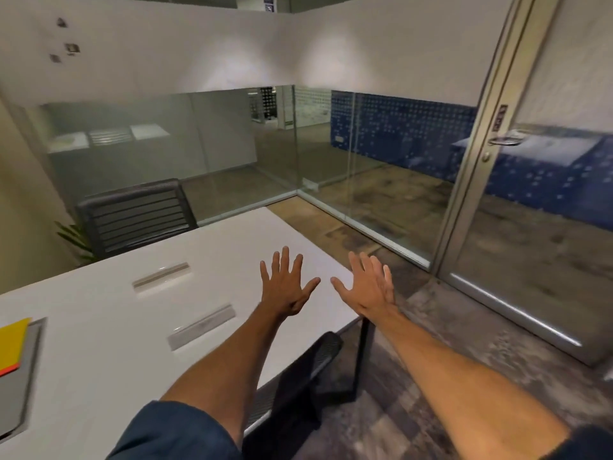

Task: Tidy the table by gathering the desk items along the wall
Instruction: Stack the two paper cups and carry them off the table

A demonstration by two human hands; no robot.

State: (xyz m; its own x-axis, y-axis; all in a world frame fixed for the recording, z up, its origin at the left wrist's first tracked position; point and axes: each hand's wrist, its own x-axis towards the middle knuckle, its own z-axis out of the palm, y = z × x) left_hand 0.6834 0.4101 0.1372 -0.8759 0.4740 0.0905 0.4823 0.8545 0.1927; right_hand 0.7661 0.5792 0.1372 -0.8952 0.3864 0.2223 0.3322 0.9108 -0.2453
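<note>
Both arms reach forward over the white table. My left hand hovers palm-down above the table's right part, fingers spread, holding nothing. My right hand is held just past the table's right edge, fingers apart and empty. A yellow pad with an orange edge lies at the far left on a grey recessed panel. Two grey cable-slot covers are set into the tabletop.
A dark slatted chair stands at the table's far end beside a green plant. Another dark chair is tucked under the near right edge. Glass partitions and a glass door with a handle close the room on the right.
</note>
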